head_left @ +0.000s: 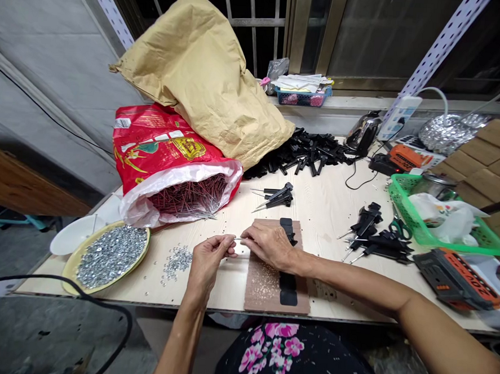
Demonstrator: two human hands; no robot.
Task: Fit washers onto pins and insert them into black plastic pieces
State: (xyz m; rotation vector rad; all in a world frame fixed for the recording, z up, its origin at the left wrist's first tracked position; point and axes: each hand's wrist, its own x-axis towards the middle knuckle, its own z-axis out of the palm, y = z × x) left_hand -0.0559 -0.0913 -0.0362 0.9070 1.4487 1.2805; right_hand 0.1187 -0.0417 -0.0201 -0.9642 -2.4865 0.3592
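Left hand: nearly closed, pinches thin rod
Right hand: curled, grips thin rod
Table edge: six o'clock
Bare tabletop: two o'clock, past board

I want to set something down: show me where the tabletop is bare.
The widest patch of tabletop, lightly specked, lies between the small cluster of black parts and the larger cluster to its right. A narrower one separates the board from the left hand. It's crowded around the washer dish, red sack, green basket and battery pack.

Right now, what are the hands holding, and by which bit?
A thin metal piece; the left hand and right hand pinch it either side of its visible stretch.
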